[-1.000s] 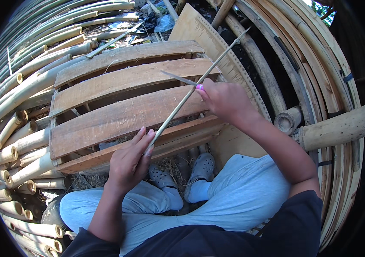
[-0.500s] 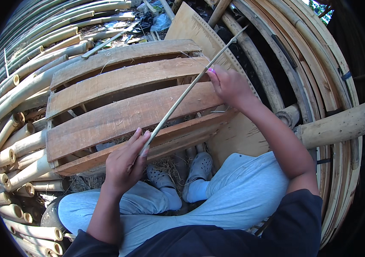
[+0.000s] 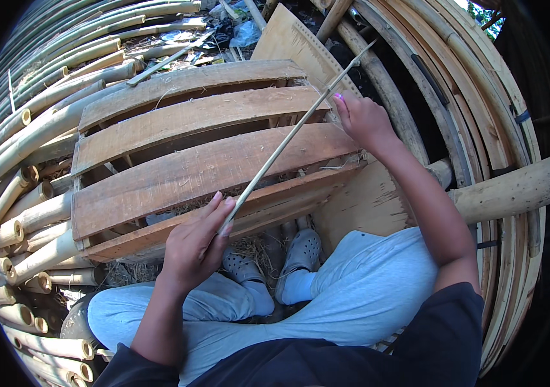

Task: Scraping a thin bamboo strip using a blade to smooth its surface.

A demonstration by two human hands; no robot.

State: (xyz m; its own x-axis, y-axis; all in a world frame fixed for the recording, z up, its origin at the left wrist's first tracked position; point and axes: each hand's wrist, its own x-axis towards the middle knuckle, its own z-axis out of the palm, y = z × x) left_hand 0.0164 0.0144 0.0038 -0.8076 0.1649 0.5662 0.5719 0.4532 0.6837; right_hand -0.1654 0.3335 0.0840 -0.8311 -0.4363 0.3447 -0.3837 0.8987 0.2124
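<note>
Along the long, thin, pale green bamboo strip (image 3: 288,140), the right hand (image 3: 366,121) has moved farther toward the far tip since the earlier frame. The strip slants from near left to far right, above the brown, slatted wooden table (image 3: 159,174); whether they touch cannot be told. The left hand (image 3: 192,244) has its grip closed about the near end, fingers stretched forward. Nearer the far tip, on the strip's right, the right hand's grip is closed around a small purple-pink handle (image 3: 338,96), just beside the strip; no blade is discernible.
</note>
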